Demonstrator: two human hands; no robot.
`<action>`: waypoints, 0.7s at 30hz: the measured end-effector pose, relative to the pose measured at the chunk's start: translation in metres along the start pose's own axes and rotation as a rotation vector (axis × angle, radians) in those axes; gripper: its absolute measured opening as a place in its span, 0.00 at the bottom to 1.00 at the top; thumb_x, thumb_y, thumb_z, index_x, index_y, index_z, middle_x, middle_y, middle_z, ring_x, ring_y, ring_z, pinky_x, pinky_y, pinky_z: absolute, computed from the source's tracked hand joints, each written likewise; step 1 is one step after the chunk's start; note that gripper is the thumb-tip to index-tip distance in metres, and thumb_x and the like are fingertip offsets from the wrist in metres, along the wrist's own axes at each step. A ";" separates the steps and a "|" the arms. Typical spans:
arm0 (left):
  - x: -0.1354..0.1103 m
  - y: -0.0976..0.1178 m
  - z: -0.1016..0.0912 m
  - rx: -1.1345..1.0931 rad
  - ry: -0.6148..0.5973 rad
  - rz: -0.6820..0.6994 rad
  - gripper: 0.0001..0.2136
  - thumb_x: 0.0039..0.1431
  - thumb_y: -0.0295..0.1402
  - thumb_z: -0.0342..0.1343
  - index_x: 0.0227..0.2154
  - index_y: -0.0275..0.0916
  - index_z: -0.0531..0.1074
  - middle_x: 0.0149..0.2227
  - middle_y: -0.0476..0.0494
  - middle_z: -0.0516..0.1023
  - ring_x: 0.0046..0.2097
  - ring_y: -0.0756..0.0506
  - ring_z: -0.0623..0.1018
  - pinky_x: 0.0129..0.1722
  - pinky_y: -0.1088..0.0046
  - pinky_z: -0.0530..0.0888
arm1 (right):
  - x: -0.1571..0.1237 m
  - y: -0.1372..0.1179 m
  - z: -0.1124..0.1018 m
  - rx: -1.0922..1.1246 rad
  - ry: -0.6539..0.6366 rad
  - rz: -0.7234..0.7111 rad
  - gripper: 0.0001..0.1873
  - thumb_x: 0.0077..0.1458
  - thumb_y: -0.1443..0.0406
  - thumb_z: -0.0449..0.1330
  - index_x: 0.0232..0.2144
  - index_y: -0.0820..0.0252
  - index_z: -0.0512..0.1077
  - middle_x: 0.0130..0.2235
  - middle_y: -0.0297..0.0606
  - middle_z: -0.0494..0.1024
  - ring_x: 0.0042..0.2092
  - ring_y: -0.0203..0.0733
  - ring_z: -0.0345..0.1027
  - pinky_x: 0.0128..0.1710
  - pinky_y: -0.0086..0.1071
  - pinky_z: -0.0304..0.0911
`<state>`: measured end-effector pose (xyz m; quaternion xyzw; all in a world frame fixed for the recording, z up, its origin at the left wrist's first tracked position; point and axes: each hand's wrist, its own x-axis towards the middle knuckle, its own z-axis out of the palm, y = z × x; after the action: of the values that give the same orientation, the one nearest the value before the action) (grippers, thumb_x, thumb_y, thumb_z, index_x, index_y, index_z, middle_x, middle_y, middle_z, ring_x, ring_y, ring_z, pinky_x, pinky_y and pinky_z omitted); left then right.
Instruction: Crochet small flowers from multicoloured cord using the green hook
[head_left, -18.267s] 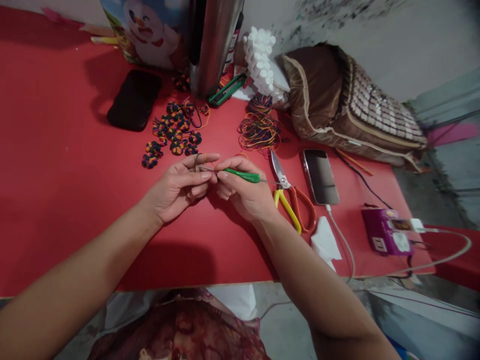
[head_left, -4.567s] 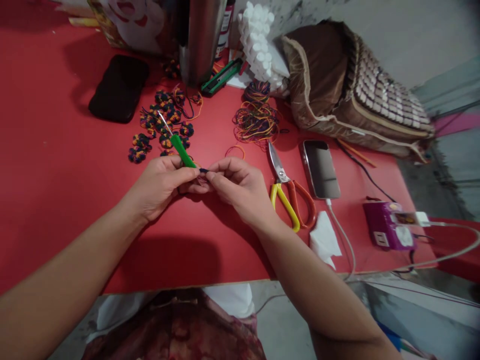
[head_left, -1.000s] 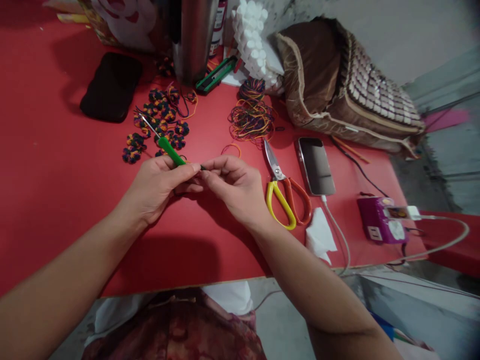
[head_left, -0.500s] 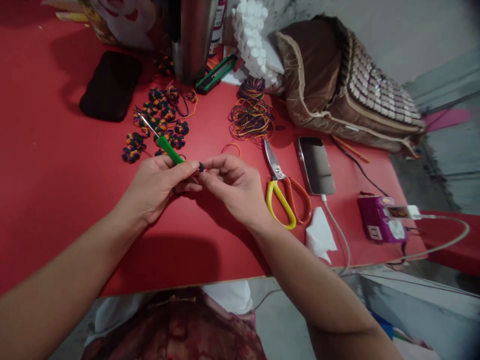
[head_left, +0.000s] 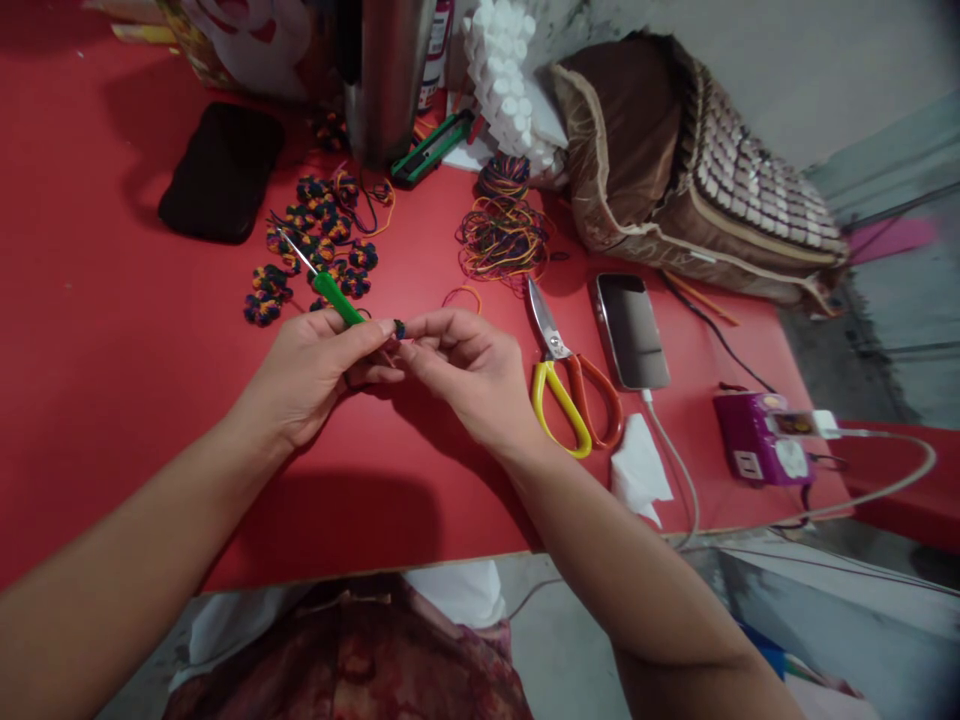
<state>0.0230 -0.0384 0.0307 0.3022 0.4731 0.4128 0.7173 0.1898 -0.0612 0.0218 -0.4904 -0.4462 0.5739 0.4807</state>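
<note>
My left hand (head_left: 315,370) is closed round a green-handled crochet hook (head_left: 330,292) whose metal tip points up and to the left. Its thumb and forefinger also pinch a tiny dark knot of yarn (head_left: 400,328). My right hand (head_left: 472,375) meets it fingertip to fingertip and pinches the same small yarn piece from the right. Both hands hover just above the red table (head_left: 112,330), near its middle. Several finished multicoloured crochet flowers (head_left: 315,240) lie just beyond my left hand. A tangle of multicoloured yarn (head_left: 502,235) lies beyond my right hand.
Scissors with yellow and orange handles (head_left: 566,385) lie right of my right hand, then a phone (head_left: 632,330) on a cable, a white tissue (head_left: 637,470) and a purple power adapter (head_left: 761,450). A black case (head_left: 221,170), a steel flask (head_left: 382,80) and a brown bag (head_left: 675,170) stand at the back.
The hook moved from my right hand into my left since the earliest frame. Over the last second the small dark yarn knot has shown more clearly between my fingertips; my hands stay in place.
</note>
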 end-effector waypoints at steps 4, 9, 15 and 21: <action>0.001 0.001 0.001 0.001 0.011 -0.010 0.08 0.51 0.33 0.72 0.25 0.34 0.81 0.26 0.46 0.81 0.26 0.51 0.81 0.33 0.76 0.83 | 0.000 -0.001 0.000 -0.005 -0.005 -0.003 0.12 0.53 0.59 0.76 0.37 0.57 0.80 0.28 0.28 0.74 0.29 0.32 0.64 0.29 0.29 0.61; 0.000 0.000 0.000 0.033 0.012 0.001 0.08 0.51 0.33 0.72 0.26 0.34 0.80 0.26 0.45 0.82 0.26 0.49 0.82 0.32 0.74 0.82 | 0.000 -0.002 0.000 0.030 -0.014 0.008 0.11 0.53 0.61 0.75 0.36 0.57 0.79 0.27 0.28 0.74 0.29 0.32 0.65 0.29 0.29 0.63; -0.007 -0.001 0.000 0.187 -0.126 0.020 0.09 0.55 0.37 0.72 0.29 0.37 0.80 0.24 0.43 0.82 0.22 0.48 0.78 0.23 0.74 0.74 | 0.003 -0.004 -0.010 0.093 0.047 0.008 0.13 0.59 0.55 0.73 0.38 0.57 0.79 0.24 0.24 0.68 0.23 0.29 0.56 0.22 0.28 0.53; -0.014 0.007 -0.001 0.499 -0.326 0.075 0.07 0.54 0.36 0.68 0.24 0.39 0.80 0.19 0.50 0.73 0.22 0.51 0.70 0.23 0.76 0.64 | 0.007 -0.013 -0.015 0.072 -0.197 0.039 0.23 0.46 0.53 0.83 0.37 0.56 0.79 0.29 0.27 0.77 0.26 0.30 0.66 0.26 0.27 0.65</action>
<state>0.0172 -0.0470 0.0423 0.5485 0.4269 0.2561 0.6718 0.2054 -0.0520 0.0315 -0.4228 -0.4609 0.6441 0.4405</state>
